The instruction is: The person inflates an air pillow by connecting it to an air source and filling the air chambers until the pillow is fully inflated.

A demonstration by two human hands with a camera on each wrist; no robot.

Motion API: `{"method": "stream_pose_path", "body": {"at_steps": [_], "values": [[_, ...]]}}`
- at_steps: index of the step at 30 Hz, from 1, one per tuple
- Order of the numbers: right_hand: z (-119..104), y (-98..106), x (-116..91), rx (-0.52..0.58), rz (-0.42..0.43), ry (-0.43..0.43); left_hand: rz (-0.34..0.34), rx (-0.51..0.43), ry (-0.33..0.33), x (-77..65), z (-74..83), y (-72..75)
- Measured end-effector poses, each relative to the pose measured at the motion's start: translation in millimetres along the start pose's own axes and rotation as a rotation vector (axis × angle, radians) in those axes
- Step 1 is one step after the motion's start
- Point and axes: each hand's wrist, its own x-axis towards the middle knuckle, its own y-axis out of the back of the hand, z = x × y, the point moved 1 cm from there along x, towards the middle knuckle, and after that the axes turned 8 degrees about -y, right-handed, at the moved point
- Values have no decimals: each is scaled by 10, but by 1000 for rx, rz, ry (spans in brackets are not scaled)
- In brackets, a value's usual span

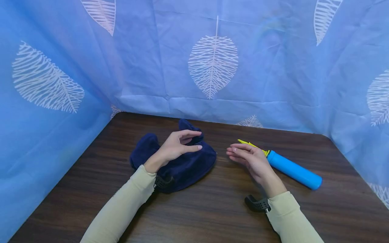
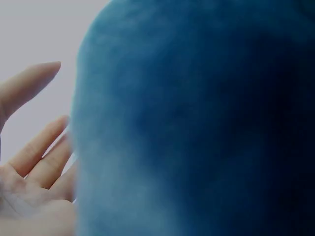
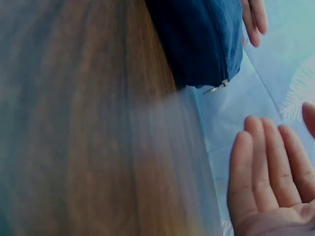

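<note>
on the dark wooden table [image 1: 197,216], left of centre, lies a navy fabric cushion [image 1: 194,165], its form bent into lobes. a zip pull [image 3: 224,83] shows at one end of it in the right wrist view; what is inside the cloth cannot be told. the left hand [image 1: 173,146] hangs over it, thumb well apart from extended fingers, gripping nothing; whether it touches the fabric is unclear. the right hand [image 1: 255,163] is held out with fingers nearly straight and together, holding nothing, beside a blue pump [image 1: 294,170] with a yellow nozzle [image 1: 242,141]. the pump's barrel is opaque, its inside hidden.
</note>
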Motion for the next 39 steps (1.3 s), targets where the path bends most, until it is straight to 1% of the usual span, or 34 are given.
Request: {"method": "stream_pose_path", "body": {"at_steps": [4,8,11,16,21,24,27,31,33,39], "values": [[-12,-32,15,-53,16,-49,-5,17,-14,31,8,-36],[-15,-17,22,-83,22,-77,0,-5,-1,82,16,-43],[-18,10,12,-102,24,-81,11,-16,19,122,44,-50],[-23,32,12,-125,15,-90,39,-21,49,132,160,-75],[-26,15,29,-139,14,-91,46,-12,44,131,259,-142],[-8,-1,39,-154,5,-87,29,6,41,140,281,-195],[19,-31,50,-156,3,-91,16,15,53,154,294,-233],[43,-74,73,-150,-16,-86,34,14,70,175,323,-255],[51,-91,91,-149,-23,-83,37,27,77,181,334,-264],[77,-165,142,-190,-13,-81,10,70,126,180,357,-285]]}}
